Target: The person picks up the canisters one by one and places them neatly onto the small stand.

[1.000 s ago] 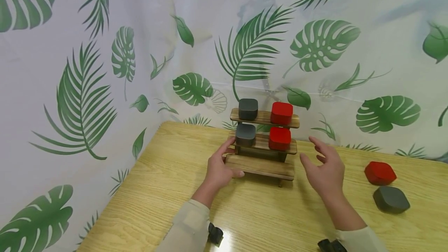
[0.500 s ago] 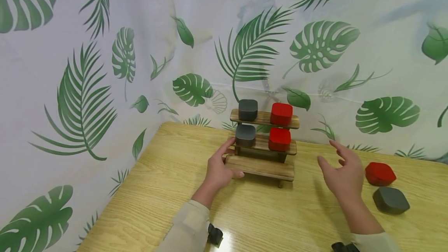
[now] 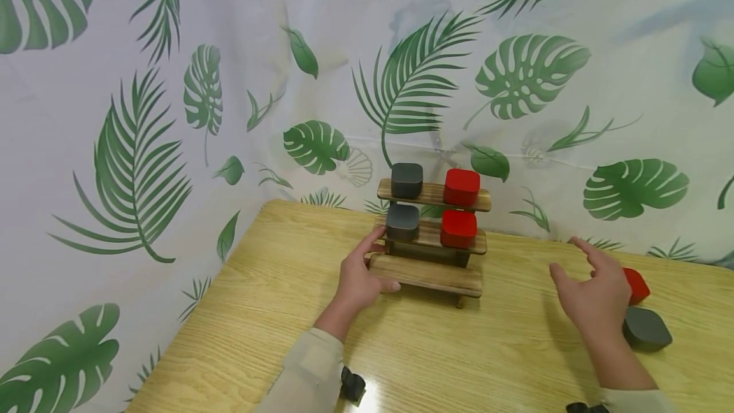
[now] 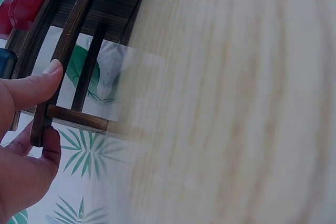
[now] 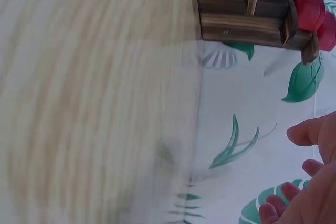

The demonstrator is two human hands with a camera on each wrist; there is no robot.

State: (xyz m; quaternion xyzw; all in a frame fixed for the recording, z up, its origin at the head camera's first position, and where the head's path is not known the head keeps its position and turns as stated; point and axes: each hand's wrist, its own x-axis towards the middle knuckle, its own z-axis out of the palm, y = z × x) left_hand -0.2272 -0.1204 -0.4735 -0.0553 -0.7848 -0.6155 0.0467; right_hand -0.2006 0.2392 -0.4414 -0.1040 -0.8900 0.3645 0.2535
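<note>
A three-tier wooden display stand (image 3: 427, 275) stands near the back of the table. My left hand (image 3: 357, 279) grips the left end of its lowest shelf; in the left wrist view the thumb (image 4: 39, 85) lies on the shelf and fingers curl beneath it. The top shelf bears a dark grey block (image 3: 406, 181) and a red block (image 3: 462, 187). On the middle shelf sit another grey block (image 3: 402, 222) and another red block (image 3: 459, 228). My right hand (image 3: 599, 295) hovers right of the stand, fingers apart, holding nothing. It partly covers a loose red block (image 3: 638, 285) and a loose grey block (image 3: 648, 329).
The light wooden table (image 3: 258, 311) meets a white leaf-printed cloth (image 3: 321, 81) behind the stand and on the left. Bare tabletop shows between the stand and the loose blocks. A black wrist strap piece (image 3: 352, 384) shows by the left sleeve.
My right hand has moved right, away from the stand, and now overlaps the loose blocks in the head view. The left hand, stand and blocks have stayed put.
</note>
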